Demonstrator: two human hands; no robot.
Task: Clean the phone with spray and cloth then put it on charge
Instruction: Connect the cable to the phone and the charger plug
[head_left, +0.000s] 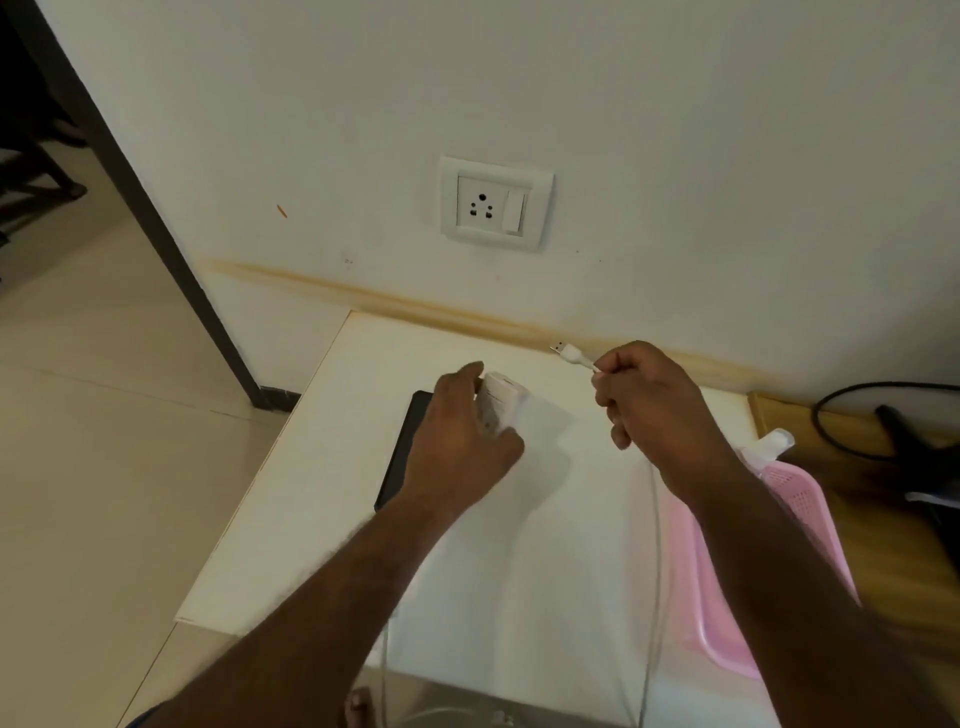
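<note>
The left hand (457, 436) grips a white charger adapter (497, 400) over the worktop (519, 519), partly covering the dark phone (402, 457), which lies flat near the worktop's left edge. The right hand (649, 400) pinches a white cable (574, 356) just behind its USB plug, held above the worktop's far edge. A pink basket (800, 499) sits at the right edge, and a wall socket (493, 203) is mounted above the far edge.

Soft even daylight, faint shadows under hands (462, 441), wide-angle bending (edges), slight blur.
</note>
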